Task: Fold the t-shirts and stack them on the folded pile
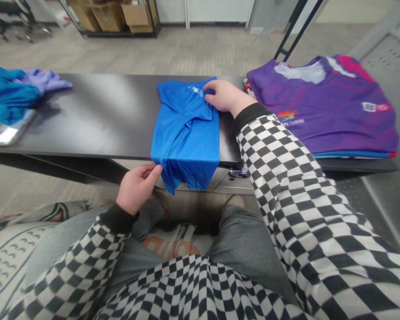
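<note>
Head view: a long, narrow black tabletop (103, 120) with a smooth, slightly glossy surface runs across from left to right. On its right end lies the largest pile, a stack of flat garments topped by a purple jersey (333, 115) with pink shoulder patches. Mid-table is a bright blue, thin-fabric garment (186, 138), partly folded, its lower end hanging over the near edge. At the far left sit a crumpled teal cloth (6, 93) and, against it, a smaller lavender cloth (50, 81). Brown cardboard boxes (108, 17) stand on a rack beyond the table.

The left hand (136, 189) has thumb and fingers brought nearly together at the blue garment's left edge, by the table's front; whether cloth is caught between them, I cannot tell. The right hand (225, 95) is loosely curled, thumb and forefinger parted, fingertips at the garment's upper right. Smallest is the white print (196, 90) beside those fingertips.
</note>
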